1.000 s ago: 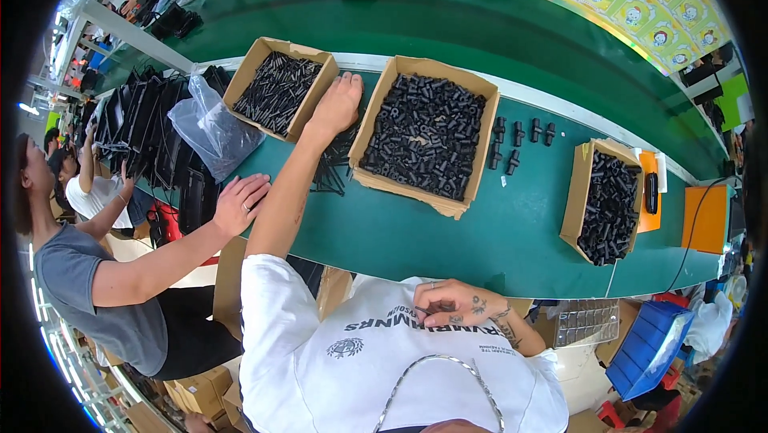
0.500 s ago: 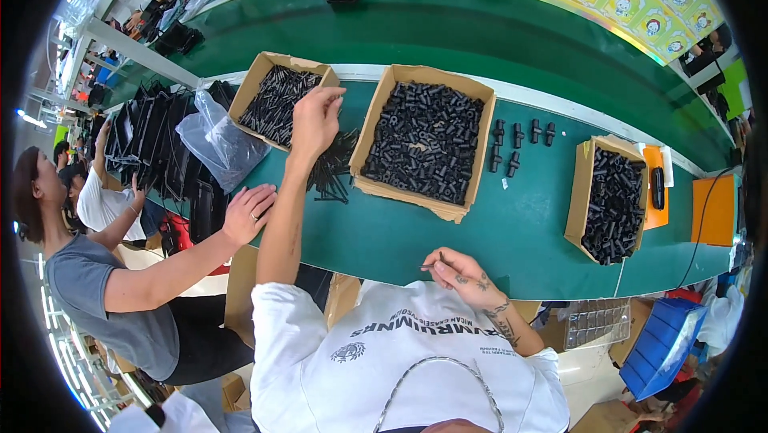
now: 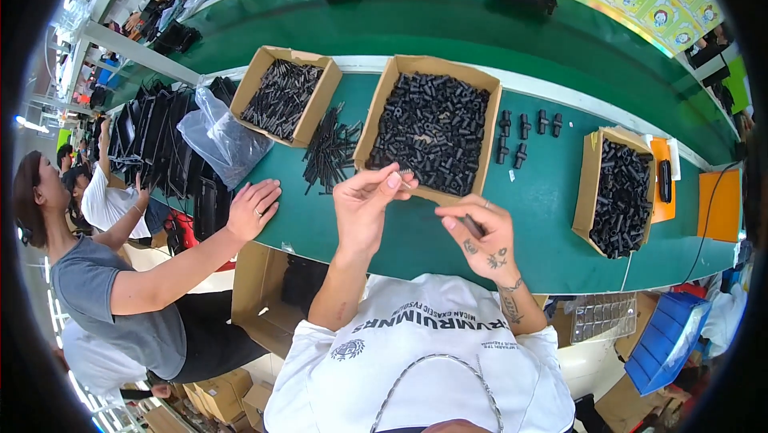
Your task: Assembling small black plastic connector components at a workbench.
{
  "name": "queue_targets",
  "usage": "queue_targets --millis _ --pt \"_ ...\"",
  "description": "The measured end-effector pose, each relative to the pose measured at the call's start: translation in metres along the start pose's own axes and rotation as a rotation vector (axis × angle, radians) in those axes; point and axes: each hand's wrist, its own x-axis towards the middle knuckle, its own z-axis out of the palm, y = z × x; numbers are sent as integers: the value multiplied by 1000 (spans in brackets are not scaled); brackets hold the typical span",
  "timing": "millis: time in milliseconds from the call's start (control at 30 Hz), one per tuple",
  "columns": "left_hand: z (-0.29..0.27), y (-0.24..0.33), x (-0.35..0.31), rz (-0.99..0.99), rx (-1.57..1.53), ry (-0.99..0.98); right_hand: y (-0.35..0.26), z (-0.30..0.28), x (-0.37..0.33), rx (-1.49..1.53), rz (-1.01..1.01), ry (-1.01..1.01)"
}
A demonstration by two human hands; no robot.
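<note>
In front of the large middle carton my left hand (image 3: pixel 364 205) is closed, pinching a small ribbed metal piece (image 3: pixel 406 171) between thumb and fingertips. To its right, my right hand (image 3: pixel 486 239) has its fingers curled round a slim dark piece (image 3: pixel 473 227), mostly hidden by the fingers. The hands are apart, both over the green table's near side. Just beyond them stands a carton (image 3: pixel 494 125) full of short black tubular fittings (image 3: pixel 432 125). Left of it, a smaller carton (image 3: pixel 320 105) holds thin dark screw-like pieces (image 3: pixel 280 97). Loose thin black rods (image 3: pixel 330 149) lie between the cartons.
Several black fittings (image 3: pixel 522 127) stand in a group on the green table (image 3: pixel 548 217). A third carton (image 3: pixel 590 185) of black parts sits at the right, near an orange box (image 3: pixel 718 205). At left, a co-worker's hand (image 3: pixel 254 207) rests on the table beside a plastic bag (image 3: pixel 224 137).
My left hand has come back from the left carton toward the middle, with the ribbed piece in its fingers. My right hand has risen forward over the table, closer to the left.
</note>
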Motion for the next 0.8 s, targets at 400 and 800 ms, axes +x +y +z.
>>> queue_targets --millis 400,800 --pt "14 -14 -13 -27 -222 39 -13 1 4 -103 -164 233" --pt "18 -21 -23 66 -113 65 -6 7 1 -89 -109 292"
